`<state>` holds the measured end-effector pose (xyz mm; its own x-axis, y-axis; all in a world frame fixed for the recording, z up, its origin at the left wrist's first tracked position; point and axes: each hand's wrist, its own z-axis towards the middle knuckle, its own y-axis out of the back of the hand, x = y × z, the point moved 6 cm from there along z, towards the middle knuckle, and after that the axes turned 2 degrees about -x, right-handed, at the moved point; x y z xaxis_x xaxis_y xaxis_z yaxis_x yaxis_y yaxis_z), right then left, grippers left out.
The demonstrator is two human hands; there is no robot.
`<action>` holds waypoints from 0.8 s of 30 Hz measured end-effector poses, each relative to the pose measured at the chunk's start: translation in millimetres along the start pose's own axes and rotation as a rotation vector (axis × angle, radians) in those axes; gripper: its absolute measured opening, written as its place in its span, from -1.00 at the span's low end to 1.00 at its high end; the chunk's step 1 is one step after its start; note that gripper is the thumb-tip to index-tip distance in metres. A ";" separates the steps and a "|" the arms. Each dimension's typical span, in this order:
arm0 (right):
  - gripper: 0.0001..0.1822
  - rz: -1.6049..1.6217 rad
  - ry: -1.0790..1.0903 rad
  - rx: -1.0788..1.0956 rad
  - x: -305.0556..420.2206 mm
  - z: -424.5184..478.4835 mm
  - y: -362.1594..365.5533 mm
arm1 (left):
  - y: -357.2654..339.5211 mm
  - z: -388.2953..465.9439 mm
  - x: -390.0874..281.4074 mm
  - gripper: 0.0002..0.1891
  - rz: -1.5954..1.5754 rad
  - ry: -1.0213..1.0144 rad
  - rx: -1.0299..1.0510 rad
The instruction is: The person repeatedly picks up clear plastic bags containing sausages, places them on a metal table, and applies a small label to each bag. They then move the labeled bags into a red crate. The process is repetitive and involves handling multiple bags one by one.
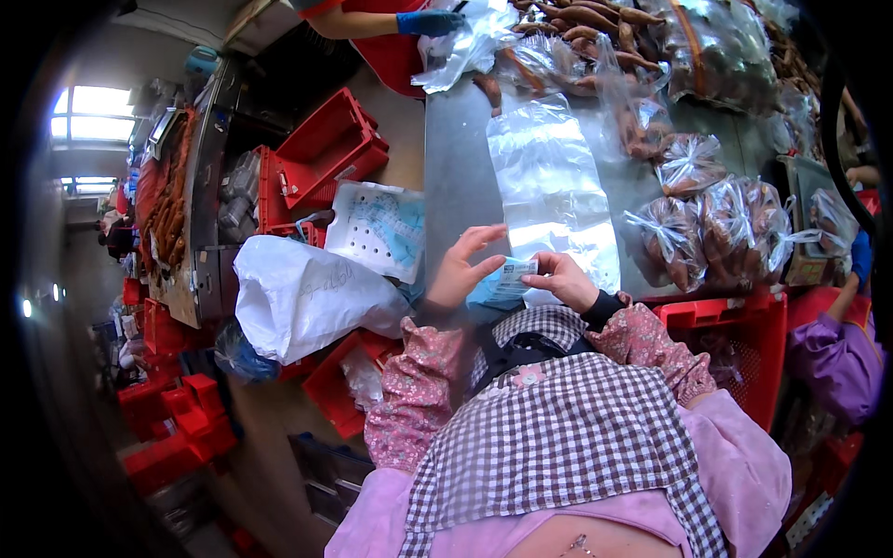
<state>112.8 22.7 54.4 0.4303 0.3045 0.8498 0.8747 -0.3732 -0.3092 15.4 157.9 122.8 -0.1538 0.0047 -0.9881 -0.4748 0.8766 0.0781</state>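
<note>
Between the thumb and fingers of my right hand (564,280) is a small white printed label (519,272). My left hand (462,268) is beside it with fingers apart, its thumb pointing at the label's left edge. Light blue label backing (488,294) hangs below, partly hidden by my hands. Just beyond them, a flat stack of clear plastic bags (551,174) lies on the metal table (457,160). Tied clear bags of sweet potatoes (670,240) sit to the right of the stack.
Loose sweet potatoes (593,24) are heaped at the table's far side. A white perforated basket (363,234) holding blue label strips and a white sack (314,296) stand at left. Red crates (328,150) are around. A co-worker's blue-gloved hand (429,23) touches plastic bags.
</note>
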 end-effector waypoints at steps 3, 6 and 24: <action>-0.84 0.004 0.056 -0.039 2.1 -5.5 4.3 | -13.9 -2.7 17.0 -0.64 0.126 0.034 0.075; -0.77 -0.075 0.119 -0.133 5.1 -9.7 20.4 | -36.3 2.1 43.4 -0.78 -0.068 0.223 0.084; -0.70 -1.333 0.512 -0.144 -13.2 -29.8 50.2 | -31.9 -3.2 92.2 -0.72 0.266 0.538 0.181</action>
<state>144.4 -26.2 40.3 -0.8310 0.1595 0.5329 0.5111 -0.1593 0.8446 13.7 128.8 29.6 -0.6840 0.0324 -0.7287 -0.2131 0.9466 0.2420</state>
